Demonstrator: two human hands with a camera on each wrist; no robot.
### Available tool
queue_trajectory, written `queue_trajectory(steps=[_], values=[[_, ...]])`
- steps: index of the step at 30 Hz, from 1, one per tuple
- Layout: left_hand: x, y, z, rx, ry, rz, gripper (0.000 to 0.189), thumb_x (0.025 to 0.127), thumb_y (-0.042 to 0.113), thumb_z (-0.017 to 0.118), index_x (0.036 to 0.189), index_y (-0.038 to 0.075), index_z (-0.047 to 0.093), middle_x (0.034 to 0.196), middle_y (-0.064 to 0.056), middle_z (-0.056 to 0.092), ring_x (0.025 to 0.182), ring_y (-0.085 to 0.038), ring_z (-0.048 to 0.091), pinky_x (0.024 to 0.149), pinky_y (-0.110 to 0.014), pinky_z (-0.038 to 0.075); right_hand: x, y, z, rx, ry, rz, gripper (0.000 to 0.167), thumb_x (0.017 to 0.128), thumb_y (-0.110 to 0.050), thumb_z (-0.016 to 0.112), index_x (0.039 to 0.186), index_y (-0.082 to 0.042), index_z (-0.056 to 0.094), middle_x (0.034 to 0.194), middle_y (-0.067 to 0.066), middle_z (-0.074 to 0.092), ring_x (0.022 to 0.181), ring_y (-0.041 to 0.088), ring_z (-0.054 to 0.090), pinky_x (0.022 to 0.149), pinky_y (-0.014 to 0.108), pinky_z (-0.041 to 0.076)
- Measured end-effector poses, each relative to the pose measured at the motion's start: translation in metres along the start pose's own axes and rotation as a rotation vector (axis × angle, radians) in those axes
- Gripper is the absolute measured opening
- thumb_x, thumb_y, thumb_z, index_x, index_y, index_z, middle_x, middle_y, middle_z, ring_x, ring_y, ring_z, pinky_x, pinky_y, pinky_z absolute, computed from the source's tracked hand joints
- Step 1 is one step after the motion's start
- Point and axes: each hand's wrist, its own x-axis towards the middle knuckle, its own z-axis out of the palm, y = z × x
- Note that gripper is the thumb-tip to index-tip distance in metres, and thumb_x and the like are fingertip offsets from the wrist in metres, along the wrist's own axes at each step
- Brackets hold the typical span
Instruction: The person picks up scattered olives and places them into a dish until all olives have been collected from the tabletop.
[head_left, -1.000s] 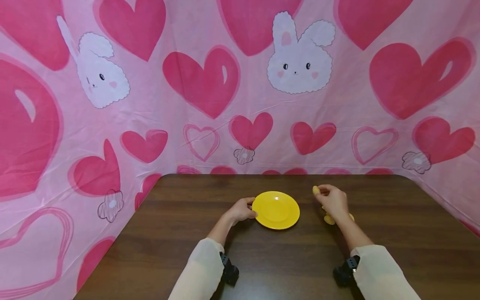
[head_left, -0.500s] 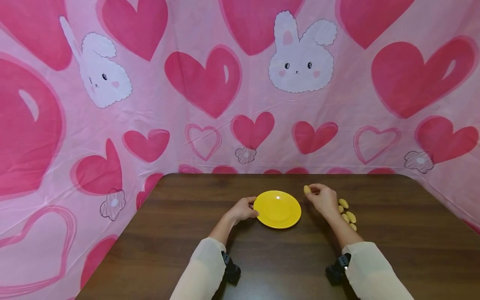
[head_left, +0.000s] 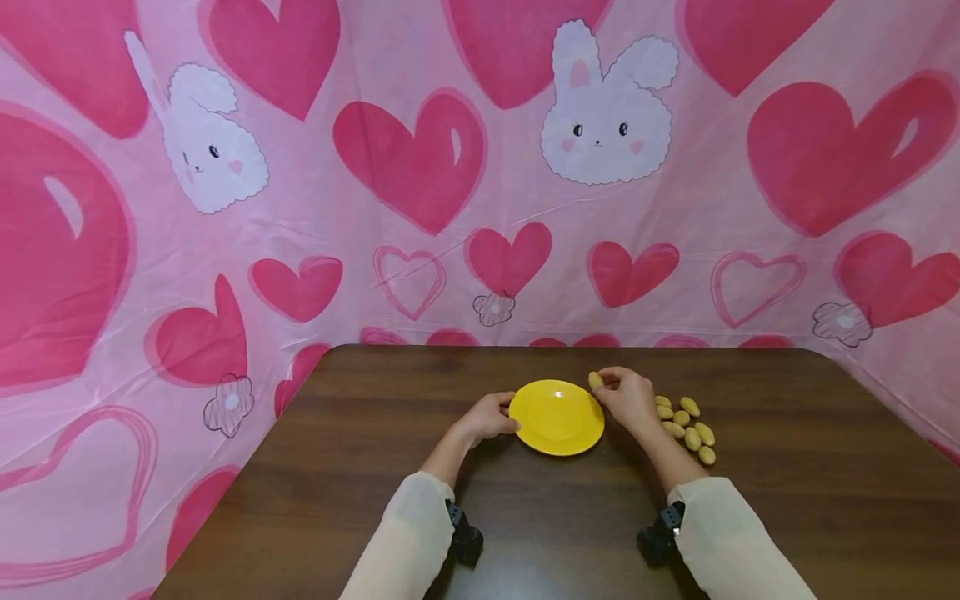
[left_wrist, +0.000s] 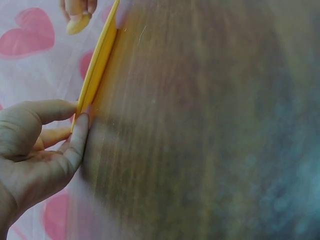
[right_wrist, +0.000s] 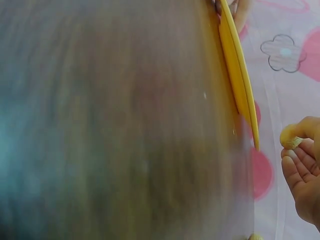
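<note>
In the head view a round yellow plate (head_left: 557, 417) lies on the dark wooden table. My left hand (head_left: 489, 418) pinches its left rim; in the left wrist view the fingers (left_wrist: 77, 137) sit on both sides of the rim. Over the plate's far right edge, my right hand (head_left: 628, 398) pinches a small yellow oval, potato-like piece (head_left: 596, 380) between thumb and fingers. The right wrist view shows this piece (right_wrist: 290, 136) held above table height, apart from the plate. The plate's surface bears nothing.
Several more yellow potato-like pieces (head_left: 692, 439) lie clustered right of the plate, partly behind my right forearm. A pink cloth (head_left: 412, 292) with hearts and rabbits hangs behind the table's far edge. The table (head_left: 360, 433) stretches to both sides.
My right hand has moved left from the cluster to the plate's edge, carrying one potato-like piece and uncovering the others. My left hand keeps its hold on the plate.
</note>
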Motion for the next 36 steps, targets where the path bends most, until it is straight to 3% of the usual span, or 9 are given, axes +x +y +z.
queue_trajectory(steps=[9, 15, 28, 36], values=[[0.0, 0.0, -0.001, 0.02, 0.008, -0.013, 0.061, 0.079, -0.004, 0.066, 0.136, -0.002, 0.043, 0.098, -0.009, 0.058, 0.079, -0.02, 0.054, 0.077, -0.031, 0.051, 0.003, -0.01, 0.019, 0.044, -0.061, 0.033, 0.025, 0.076, -0.002, 0.069, 0.099, 0.007, 0.066, 0.087, 0.017, 0.065, 0.077, 0.028, 0.061, 0.07, 0.038, 0.052], [0.0, 0.001, -0.001, 0.028, 0.0, 0.013, 0.058, 0.078, -0.006, 0.066, 0.132, -0.002, 0.046, 0.097, -0.009, 0.06, 0.079, -0.019, 0.054, 0.077, -0.031, 0.051, 0.003, -0.021, 0.027, 0.032, -0.086, 0.043, 0.025, 0.077, -0.004, 0.07, 0.1, 0.006, 0.066, 0.089, 0.016, 0.065, 0.079, 0.028, 0.061, 0.074, 0.039, 0.051], [0.0, 0.003, -0.001, 0.054, 0.007, 0.013, 0.062, 0.078, -0.005, 0.067, 0.135, -0.002, 0.043, 0.106, -0.01, 0.059, 0.084, -0.02, 0.055, 0.081, -0.033, 0.05, 0.004, -0.033, 0.045, 0.028, -0.158, 0.083, 0.025, 0.078, -0.008, 0.072, 0.1, 0.002, 0.067, 0.092, 0.013, 0.065, 0.081, 0.025, 0.06, 0.078, 0.037, 0.051], [0.001, 0.001, -0.002, 0.053, 0.005, 0.012, 0.057, 0.078, -0.003, 0.067, 0.132, 0.0, 0.048, 0.1, -0.008, 0.059, 0.081, -0.02, 0.054, 0.08, -0.033, 0.05, 0.003, -0.044, 0.051, 0.027, -0.264, 0.097, 0.023, 0.081, -0.01, 0.07, 0.101, 0.001, 0.067, 0.092, 0.011, 0.065, 0.083, 0.024, 0.058, 0.081, 0.038, 0.05]])
